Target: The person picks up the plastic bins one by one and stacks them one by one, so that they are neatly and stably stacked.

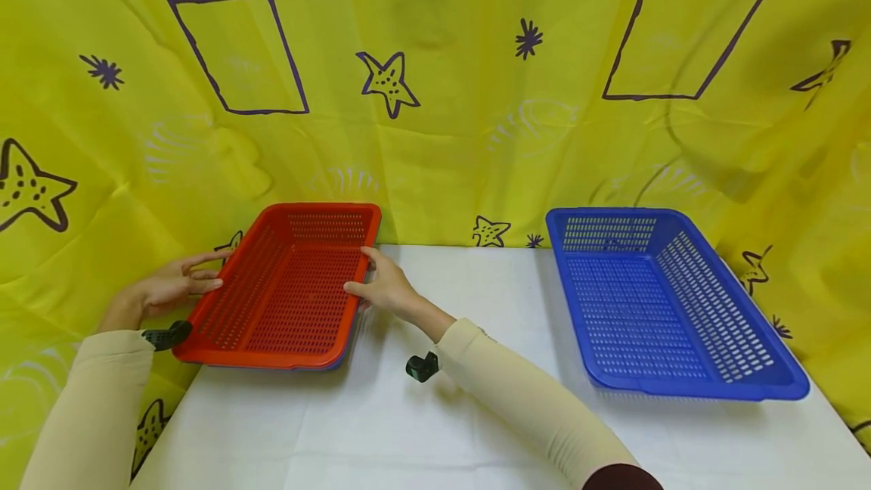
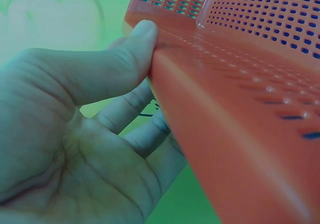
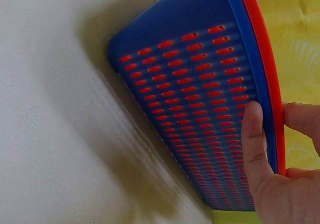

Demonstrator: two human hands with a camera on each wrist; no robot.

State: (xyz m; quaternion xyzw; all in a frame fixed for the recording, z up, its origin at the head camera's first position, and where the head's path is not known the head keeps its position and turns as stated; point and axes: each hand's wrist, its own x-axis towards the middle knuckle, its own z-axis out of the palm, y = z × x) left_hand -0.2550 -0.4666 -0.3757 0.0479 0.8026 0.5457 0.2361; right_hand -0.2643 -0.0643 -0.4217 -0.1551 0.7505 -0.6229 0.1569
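A red plastic basket [image 1: 299,301] sits nested inside a blue basket [image 3: 175,79] on the left side of the table. Only the lower basket's outer wall and rim show, in the right wrist view. My left hand [image 1: 166,289] holds the left rim, thumb at its edge and fingers behind the wall in the left wrist view. On the opposite side, my right hand [image 1: 388,282] grips both stacked rims. Its thumb and another finger lie at the red rim, and one finger presses the blue outer wall. Inside, the red basket holds nothing visible.
Another blue basket [image 1: 633,316] stands on the right of the white-covered table [image 1: 463,429]. A yellow curtain [image 1: 449,165] with drawn stars hangs behind the table and along both sides. Dark wrist devices [image 1: 423,367] are near both cuffs.
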